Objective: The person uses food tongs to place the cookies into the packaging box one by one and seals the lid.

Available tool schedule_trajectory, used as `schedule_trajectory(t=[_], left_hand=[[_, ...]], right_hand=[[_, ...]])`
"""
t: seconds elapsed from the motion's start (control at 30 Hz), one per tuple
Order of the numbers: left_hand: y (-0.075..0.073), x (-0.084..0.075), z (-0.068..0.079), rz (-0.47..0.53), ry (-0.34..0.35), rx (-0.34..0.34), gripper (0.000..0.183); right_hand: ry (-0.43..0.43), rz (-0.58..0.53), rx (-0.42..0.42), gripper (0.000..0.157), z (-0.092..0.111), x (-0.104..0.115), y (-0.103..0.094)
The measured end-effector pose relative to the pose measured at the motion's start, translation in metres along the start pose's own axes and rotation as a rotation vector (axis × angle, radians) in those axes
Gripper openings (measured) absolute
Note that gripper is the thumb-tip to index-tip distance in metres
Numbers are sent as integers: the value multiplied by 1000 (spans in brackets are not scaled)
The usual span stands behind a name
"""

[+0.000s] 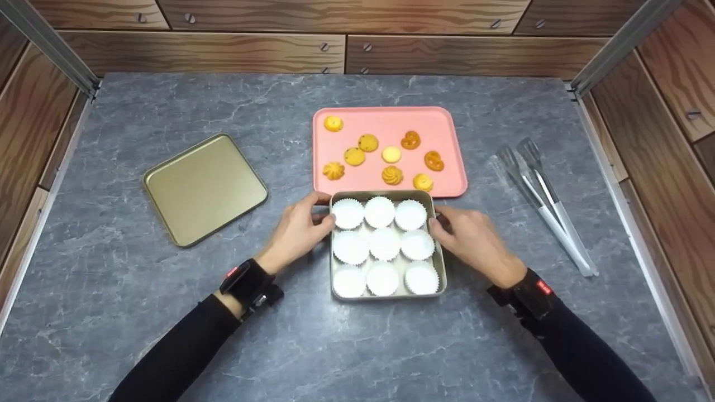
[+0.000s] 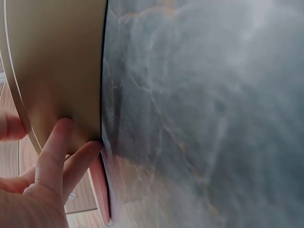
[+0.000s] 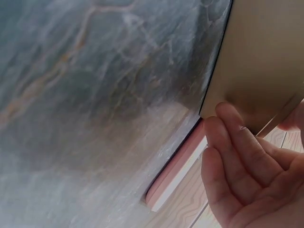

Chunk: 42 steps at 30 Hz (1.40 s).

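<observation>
We're gripping a square gold-coloured metal tin [image 1: 391, 297] with left hand [image 1: 296, 230] and right hand [image 1: 472, 237] (nine white fluted paper cups [image 1: 384, 244] are sitting inside).

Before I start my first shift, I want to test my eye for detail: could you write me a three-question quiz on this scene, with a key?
1. How many white liners sit in the tin?
2. True or false: the tongs lie to the right of the pink tray.
3. Which thing do both the left hand and the right hand touch?
A) lid
B) tin
C) tongs

Key:
1. Nine.
2. True.
3. B.
</observation>
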<state>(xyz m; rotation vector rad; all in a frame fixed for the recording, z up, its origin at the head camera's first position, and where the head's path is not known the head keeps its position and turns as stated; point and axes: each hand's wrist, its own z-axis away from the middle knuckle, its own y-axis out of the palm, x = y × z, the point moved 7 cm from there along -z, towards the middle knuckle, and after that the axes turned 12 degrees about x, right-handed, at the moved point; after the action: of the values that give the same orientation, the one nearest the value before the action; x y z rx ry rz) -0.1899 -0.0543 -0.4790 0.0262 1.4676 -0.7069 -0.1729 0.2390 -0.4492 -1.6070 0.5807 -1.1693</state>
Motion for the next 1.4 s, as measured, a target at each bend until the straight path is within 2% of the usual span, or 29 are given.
schedule_trajectory(t=[0.1,0.27,0.47,0.57,0.63,0.77,0.93,1.07,1.4], left_hand=[[1,0,-2,16,-4,1,41],[3,1,-1,33,-5,5,44],[1,-1,1,37,2,-19,51],[0,1,2,50,-15,-30,51],[-1,1,2,52,-19,-37,52],[1,1,2,42,-17,-35,52],[3,1,1,8,-11,-34,53],[3,0,1,8,-2,-40,53],[3,-2,3,-19,20,-47,52]], right_hand=[[19,-19,14,17,1,-4,0],[79,-54,37,41,7,-21,-11],[142,89,-114,36,13,-61,-52],[216,126,-147,42,16,-90,-64],[275,141,-136,52,20,-110,-67],[402,152,-55,76,34,-147,-65],[531,126,56,98,52,-174,-56],[565,118,102,97,59,-180,-53],[580,48,134,62,65,-190,-55]])
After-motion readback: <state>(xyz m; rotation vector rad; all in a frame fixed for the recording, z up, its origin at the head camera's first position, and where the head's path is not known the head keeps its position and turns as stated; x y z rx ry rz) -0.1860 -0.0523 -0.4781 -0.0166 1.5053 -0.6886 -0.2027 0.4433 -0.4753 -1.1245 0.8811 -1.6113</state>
